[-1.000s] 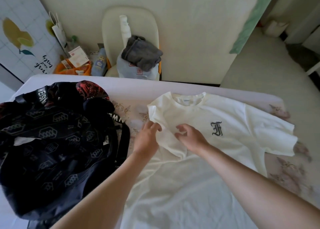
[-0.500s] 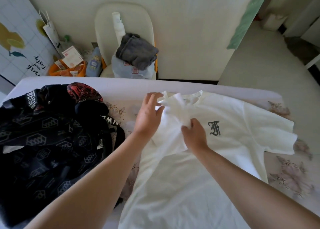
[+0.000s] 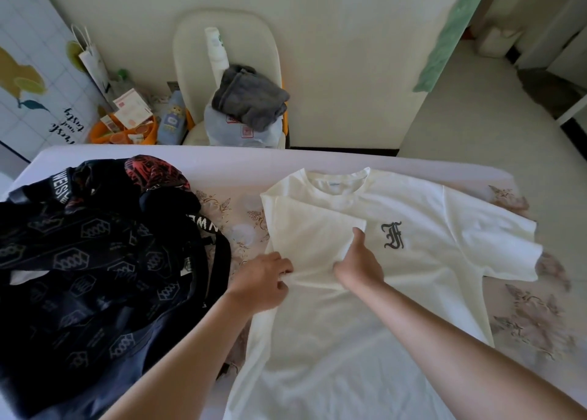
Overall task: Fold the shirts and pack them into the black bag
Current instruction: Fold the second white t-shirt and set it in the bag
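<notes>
Fabric of the white shirt (image 3: 413,292), spread on the bed (image 3: 533,318) beside the black bag (image 3: 95,276), is pinched by curled fingers of the left hand (image 3: 259,281); its folded sleeve is gripped by the right hand (image 3: 360,268).

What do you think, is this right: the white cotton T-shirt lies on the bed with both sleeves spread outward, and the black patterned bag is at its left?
No: the head view shows only one sleeve of the white cotton T-shirt spread outward; the sleeve nearest the black patterned bag is folded inward.
</notes>
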A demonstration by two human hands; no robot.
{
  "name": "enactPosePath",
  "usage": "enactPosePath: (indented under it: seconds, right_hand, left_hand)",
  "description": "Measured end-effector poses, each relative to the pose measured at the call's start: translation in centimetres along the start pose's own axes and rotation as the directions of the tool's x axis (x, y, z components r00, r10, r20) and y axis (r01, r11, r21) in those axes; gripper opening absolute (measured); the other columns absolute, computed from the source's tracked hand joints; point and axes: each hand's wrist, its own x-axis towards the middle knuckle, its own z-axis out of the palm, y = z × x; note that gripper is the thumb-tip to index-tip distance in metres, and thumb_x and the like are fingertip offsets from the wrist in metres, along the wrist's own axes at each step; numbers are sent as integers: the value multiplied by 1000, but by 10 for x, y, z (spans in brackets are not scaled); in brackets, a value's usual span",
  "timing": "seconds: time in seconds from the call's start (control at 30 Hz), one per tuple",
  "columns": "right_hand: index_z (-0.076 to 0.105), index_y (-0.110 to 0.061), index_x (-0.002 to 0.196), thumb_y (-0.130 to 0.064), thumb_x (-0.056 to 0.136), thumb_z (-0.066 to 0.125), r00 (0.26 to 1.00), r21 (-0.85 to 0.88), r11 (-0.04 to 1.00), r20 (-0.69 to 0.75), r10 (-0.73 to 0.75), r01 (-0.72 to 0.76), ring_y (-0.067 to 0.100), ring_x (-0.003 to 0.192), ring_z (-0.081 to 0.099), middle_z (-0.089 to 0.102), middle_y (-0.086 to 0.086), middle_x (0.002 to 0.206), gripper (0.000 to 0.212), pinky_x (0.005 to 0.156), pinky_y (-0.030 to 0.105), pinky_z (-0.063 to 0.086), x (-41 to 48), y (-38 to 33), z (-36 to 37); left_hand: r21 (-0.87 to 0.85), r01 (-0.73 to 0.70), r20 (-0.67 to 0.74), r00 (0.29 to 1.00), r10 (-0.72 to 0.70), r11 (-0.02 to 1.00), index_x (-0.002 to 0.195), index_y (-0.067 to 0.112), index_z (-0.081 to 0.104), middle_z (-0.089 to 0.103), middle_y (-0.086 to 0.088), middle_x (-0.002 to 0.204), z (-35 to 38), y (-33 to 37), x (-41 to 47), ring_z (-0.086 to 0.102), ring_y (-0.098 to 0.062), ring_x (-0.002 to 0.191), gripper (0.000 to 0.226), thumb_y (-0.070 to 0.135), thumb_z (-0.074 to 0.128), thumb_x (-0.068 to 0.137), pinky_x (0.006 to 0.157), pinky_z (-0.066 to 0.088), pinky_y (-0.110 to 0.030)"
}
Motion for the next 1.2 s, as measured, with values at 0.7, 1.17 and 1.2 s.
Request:
enactPosePath:
  seconds: [0.7, 1.17, 1.2]
  right_hand:
    - [54, -18, 106, -25, 97, 48, 850, -133, 874, -202, -486, 468, 24, 77, 58, 62, -5, 79, 13, 76, 34, 37, 81, -34, -29]
    - [13, -18, 159, -51, 96, 21, 715, -533, 527, 238, -657, 662, 31, 154, 0, 0, 13, 166, 72, 123, 50, 10, 40, -11, 49]
    - [12, -18, 159, -54, 92, 10, 722, -546, 527, 232, -652, 651, 30, 154, -1, -1, 12, 167, 76, 122, 50, 11, 36, -9, 50]
  left_hand:
    - [534, 178, -97, 984, -149, 827, 116, 22, 60, 60, -3, 116, -116, -55, 156, 55, -24, 105, 31, 21, 42, 91, 94, 41, -37]
    - [277, 141, -116, 987, -112, 951, 158, 26, 12, 0, -6, 165, 33, -56, 31, -2, -24, 152, 70, 58, 18, 96, 121, 3, -45]
    - [295, 171, -97, 984, -149, 940, 158, 25, 9, -4, -7, 165, 30, -53, 30, -5, -25, 152, 73, 59, 12, 93, 121, -1, -46]
